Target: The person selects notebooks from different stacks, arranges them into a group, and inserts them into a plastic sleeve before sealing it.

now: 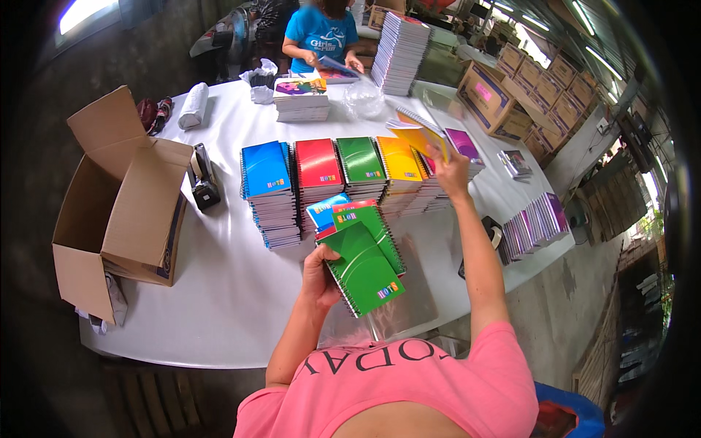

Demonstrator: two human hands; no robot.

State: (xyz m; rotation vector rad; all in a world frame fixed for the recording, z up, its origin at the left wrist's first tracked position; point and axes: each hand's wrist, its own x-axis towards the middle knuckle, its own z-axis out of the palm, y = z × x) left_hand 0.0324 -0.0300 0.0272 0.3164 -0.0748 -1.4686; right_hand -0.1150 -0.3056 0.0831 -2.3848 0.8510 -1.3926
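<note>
My left hand grips a fanned bunch of spiral notebooks, with a green notebook on top. A second green one, a red one and a blue notebook show behind it. My right hand is closed on a yellow notebook, raised and tilted above the right end of a row of stacks. That row holds a blue stack, a red stack, a green stack, a yellow stack and a purple stack. Another stack is mostly hidden behind my right hand.
At left stands an open cardboard box, beside a black tape dispenser. Purple notebooks lean in a row at right. Clear plastic lies before me. Across the white table, a person handles books near tall book stacks.
</note>
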